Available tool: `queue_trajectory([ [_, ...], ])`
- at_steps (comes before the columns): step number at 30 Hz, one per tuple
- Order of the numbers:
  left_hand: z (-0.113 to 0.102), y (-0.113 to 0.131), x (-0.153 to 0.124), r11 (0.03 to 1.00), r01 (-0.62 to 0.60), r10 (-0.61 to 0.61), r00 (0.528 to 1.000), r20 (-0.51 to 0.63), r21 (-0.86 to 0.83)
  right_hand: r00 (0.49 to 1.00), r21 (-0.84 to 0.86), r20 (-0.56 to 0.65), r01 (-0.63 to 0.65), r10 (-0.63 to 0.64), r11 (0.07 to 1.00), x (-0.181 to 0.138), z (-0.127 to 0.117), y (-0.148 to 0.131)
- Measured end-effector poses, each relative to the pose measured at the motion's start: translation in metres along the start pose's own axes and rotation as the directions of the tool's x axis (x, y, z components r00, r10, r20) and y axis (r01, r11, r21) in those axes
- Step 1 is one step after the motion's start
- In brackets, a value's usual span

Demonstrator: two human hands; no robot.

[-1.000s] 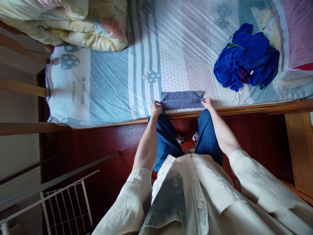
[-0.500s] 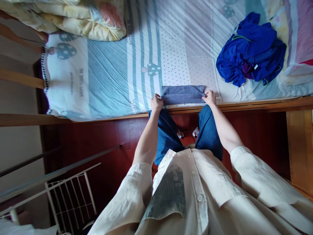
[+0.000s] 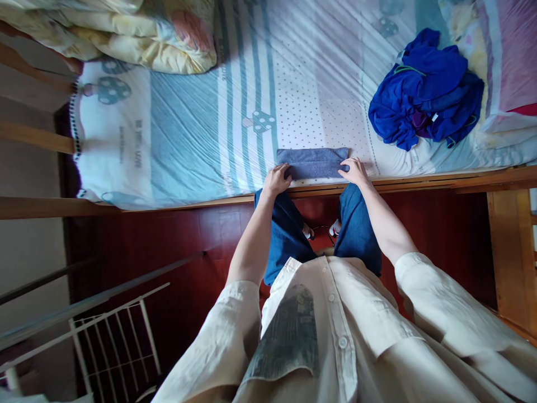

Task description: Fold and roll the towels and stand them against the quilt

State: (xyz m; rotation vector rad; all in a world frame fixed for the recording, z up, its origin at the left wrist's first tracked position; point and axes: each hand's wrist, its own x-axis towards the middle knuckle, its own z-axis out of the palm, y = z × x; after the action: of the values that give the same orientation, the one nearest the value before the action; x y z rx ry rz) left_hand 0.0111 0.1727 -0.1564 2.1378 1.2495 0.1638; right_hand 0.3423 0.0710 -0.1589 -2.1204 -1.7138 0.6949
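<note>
A blue-grey towel (image 3: 312, 162) lies folded into a narrow strip at the near edge of the bed (image 3: 188, 140). My left hand (image 3: 277, 179) rests on its near left corner with the fingers laid flat over the cloth. Over at the right end of the strip, my right hand (image 3: 354, 170) also has its fingers stretched flat onto the towel. Neither hand grips anything. My legs in blue jeans stand against the wooden bed rail (image 3: 419, 183) just below the towel.
A crumpled bright blue garment (image 3: 425, 89) lies on the bed to the right, beside a pillow (image 3: 512, 61). A yellow patterned quilt (image 3: 126, 33) is bunched at the far left. A white wire rack (image 3: 117, 341) stands on the red floor at lower left.
The towel strip looks narrower than before. Both hands have gone from pinching its two ends to lying flat on its near corners.
</note>
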Motion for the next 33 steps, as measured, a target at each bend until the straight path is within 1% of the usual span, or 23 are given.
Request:
queue_trajectory([
  [4, 0.001, -0.002, 0.000, 0.999, 0.024, -0.026, 0.997, 0.075, 0.027, 0.999, -0.017, 0.048, 0.009, -0.008, 1.000, 0.001, 0.002, 0.004],
  [7, 0.002, -0.003, 0.001, 0.999, 0.024, -0.027, 0.995, 0.092, 0.039, 0.996, -0.034, 0.084, 0.021, -0.018, 0.999, 0.004, 0.004, 0.005],
  [13, 0.004, -0.001, 0.004, 0.997, -0.017, 0.012, 0.998, 0.062, 0.080, 0.995, -0.071, 0.101, -0.007, 0.014, 0.997, 0.006, 0.008, 0.004],
  [18, 0.001, 0.006, 0.000, 0.997, -0.009, 0.009, 1.000, 0.010, 0.081, 0.997, -0.034, 0.051, -0.061, 0.063, 0.998, 0.001, 0.004, 0.004],
  [20, -0.003, 0.009, -0.004, 0.997, 0.023, -0.022, 1.000, -0.014, 0.071, 0.995, -0.025, 0.040, -0.094, 0.095, 0.995, -0.003, 0.000, 0.001],
  [23, -0.009, 0.014, -0.009, 0.994, 0.102, -0.100, 0.994, -0.045, 0.041, 0.989, -0.026, 0.041, -0.141, 0.142, 0.990, -0.008, -0.006, -0.004],
  [26, -0.012, 0.016, -0.012, 0.989, 0.145, -0.147, 0.987, -0.070, -0.035, 0.981, -0.001, 0.016, -0.191, 0.191, 0.982, -0.011, -0.010, -0.009],
  [29, -0.015, 0.014, -0.013, 0.970, 0.200, -0.214, 0.972, -0.098, -0.136, 0.976, 0.087, -0.024, -0.213, 0.216, 0.973, -0.010, -0.012, -0.008],
  [31, -0.017, 0.011, -0.012, 0.943, 0.251, -0.279, 0.954, -0.110, -0.218, 0.972, 0.157, -0.049, -0.218, 0.228, 0.963, -0.008, -0.011, -0.004],
  [33, -0.018, 0.008, -0.010, 0.916, 0.276, -0.319, 0.941, -0.111, -0.291, 0.966, 0.205, -0.065, -0.231, 0.249, 0.951, -0.004, -0.009, 0.000],
])
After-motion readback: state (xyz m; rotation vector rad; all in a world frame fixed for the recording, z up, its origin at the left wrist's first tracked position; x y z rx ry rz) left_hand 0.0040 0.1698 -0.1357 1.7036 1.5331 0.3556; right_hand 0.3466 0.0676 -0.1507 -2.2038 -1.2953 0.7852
